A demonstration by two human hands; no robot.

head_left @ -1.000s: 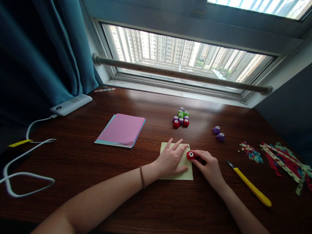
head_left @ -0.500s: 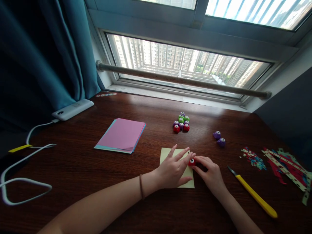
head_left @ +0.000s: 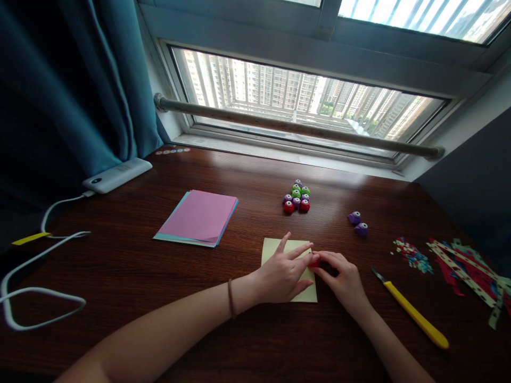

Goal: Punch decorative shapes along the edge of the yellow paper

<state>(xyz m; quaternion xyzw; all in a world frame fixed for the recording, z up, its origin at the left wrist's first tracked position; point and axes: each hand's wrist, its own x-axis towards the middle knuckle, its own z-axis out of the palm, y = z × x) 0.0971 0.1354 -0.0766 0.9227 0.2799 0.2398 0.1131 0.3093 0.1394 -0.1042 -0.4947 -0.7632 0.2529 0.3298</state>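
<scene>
A pale yellow paper sheet (head_left: 273,249) lies on the dark wooden table, partly covered by my left hand (head_left: 281,274). That hand is spread over the sheet, with one fingertip on top of a small red punch (head_left: 314,261) at the sheet's right edge. My right hand (head_left: 343,274) pinches the same punch from the right between thumb and fingers. Part of the punch is hidden by the fingers. A small dark mark shows on the paper near the fingertips.
Behind the sheet stand several punches (head_left: 296,198), with two purple ones (head_left: 361,229) to the right. Pink and blue papers (head_left: 203,215) lie left. A yellow-handled knife (head_left: 417,315), confetti (head_left: 413,255) and punched strips (head_left: 465,271) lie right. A white device (head_left: 120,174) has a cable.
A finger of my left hand has moved onto the top of the red punch, covering its white-ringed button. The whole view has shifted slightly.
</scene>
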